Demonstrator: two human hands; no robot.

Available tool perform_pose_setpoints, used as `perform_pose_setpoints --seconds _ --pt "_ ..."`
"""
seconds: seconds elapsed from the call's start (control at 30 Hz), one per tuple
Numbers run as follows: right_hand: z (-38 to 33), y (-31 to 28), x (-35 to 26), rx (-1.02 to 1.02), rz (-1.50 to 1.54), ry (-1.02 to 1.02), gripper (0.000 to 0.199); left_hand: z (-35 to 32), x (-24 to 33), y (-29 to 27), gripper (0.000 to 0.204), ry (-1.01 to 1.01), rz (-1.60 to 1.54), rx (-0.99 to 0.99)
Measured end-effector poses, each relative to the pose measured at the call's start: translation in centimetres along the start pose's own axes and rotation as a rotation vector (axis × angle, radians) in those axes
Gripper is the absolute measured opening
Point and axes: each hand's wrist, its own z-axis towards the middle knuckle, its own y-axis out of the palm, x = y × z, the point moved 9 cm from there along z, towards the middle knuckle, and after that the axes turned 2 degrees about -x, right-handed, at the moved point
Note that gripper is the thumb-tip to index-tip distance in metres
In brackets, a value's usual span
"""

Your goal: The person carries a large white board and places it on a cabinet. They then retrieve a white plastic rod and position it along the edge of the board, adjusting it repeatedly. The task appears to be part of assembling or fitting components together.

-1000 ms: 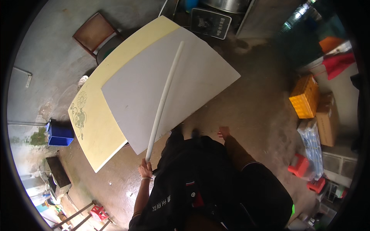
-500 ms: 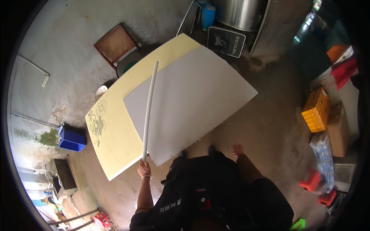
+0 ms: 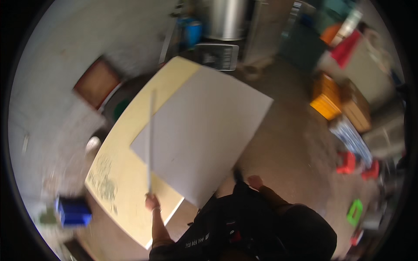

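My left hand [image 3: 152, 202] is closed round the near end of a long, thin white rod [image 3: 149, 143], perhaps a tube. The rod points away from me over a pale yellow table [image 3: 126, 195] with a grey flower pattern near its left edge. A large grey sheet [image 3: 204, 126] lies across the tabletop and overhangs its near and right sides. My right hand [image 3: 255, 182] hangs by my right side, away from the table. Motion smears its fingers, and nothing held shows in it.
Left of the table stand a brown-backed chair [image 3: 96, 82] and a blue bin [image 3: 74, 212]. A metal drum [image 3: 227, 19] and a dark sign board [image 3: 216, 56] are at the back. To the right are a yellow crate [image 3: 326, 98], a cardboard box [image 3: 356, 106] and red stools [image 3: 346, 162].
My view has turned and shifted, so the table sits lower and further left. My left hand still grips the rod. The picture is now blurred by movement.
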Motion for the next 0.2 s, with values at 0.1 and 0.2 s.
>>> perform_pose_setpoints --seconds 0.1,0.2 --pt "-4.0 1.8 0.1 0.034 0.089 0.215 0.033 5.9 -1.9 2.4 0.049 0.021 0.017 -0.087" --pt "-8.6 3.7 1.9 -0.108 0.205 0.481 0.028 10.8 4.4 4.1 0.048 0.311 -0.123 -0.065"
